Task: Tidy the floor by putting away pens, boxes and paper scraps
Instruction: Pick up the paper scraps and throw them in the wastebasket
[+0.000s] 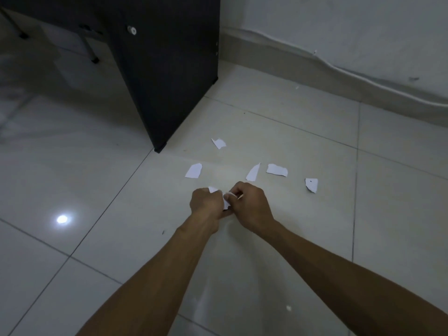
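Note:
Several white paper scraps lie on the pale tiled floor: one scrap [219,143] near the desk corner, one scrap [194,170] to the left, a narrow scrap [253,172], a wider scrap [277,170], and a scrap with a dark dot [311,185] at the right. My left hand [206,202] and my right hand [249,202] meet just above the floor, both closed on gathered white paper scraps [226,202] held between them. No pens or boxes are in view.
A dark desk side panel [169,76] stands on the floor at the upper middle, with thin metal legs [91,48] behind it. A white wall with a skirting and a cable [339,66] runs along the right. A light reflection [62,218] shines on the tiles.

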A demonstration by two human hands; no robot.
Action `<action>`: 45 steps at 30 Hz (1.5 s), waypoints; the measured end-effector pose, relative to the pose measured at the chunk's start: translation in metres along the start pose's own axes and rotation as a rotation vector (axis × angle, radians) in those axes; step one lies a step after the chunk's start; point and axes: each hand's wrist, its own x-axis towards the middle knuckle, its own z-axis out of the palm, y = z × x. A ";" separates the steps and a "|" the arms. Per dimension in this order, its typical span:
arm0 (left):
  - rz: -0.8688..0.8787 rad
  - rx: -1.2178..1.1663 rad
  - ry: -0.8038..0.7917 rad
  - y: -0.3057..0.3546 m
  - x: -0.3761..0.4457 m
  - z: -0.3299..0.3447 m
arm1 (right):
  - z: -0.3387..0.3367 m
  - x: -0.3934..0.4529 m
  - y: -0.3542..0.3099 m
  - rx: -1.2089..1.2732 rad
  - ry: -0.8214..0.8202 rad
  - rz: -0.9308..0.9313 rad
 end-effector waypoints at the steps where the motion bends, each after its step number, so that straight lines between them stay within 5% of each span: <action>1: 0.013 0.029 0.019 0.000 0.001 0.002 | 0.001 -0.001 0.001 -0.041 0.019 -0.030; 7: -0.036 0.024 0.057 0.004 0.015 0.014 | 0.005 -0.001 0.014 -0.193 0.118 -0.312; 22: -0.178 -0.002 -0.024 -0.004 0.070 0.034 | 0.016 0.026 0.041 -0.149 0.142 -0.284; 27: -0.099 0.017 -0.151 -0.004 0.073 0.030 | 0.014 0.049 0.056 -0.060 0.173 -0.083; 33: 0.060 -0.015 -0.125 -0.005 0.072 0.024 | -0.008 0.082 0.061 -0.058 0.319 0.173; 39: 0.096 -0.005 -0.134 -0.011 0.068 0.014 | -0.002 0.091 0.053 -0.251 0.168 0.277; 45: 0.024 -0.070 -0.185 -0.014 0.069 0.006 | -0.004 0.085 0.040 0.104 0.143 0.334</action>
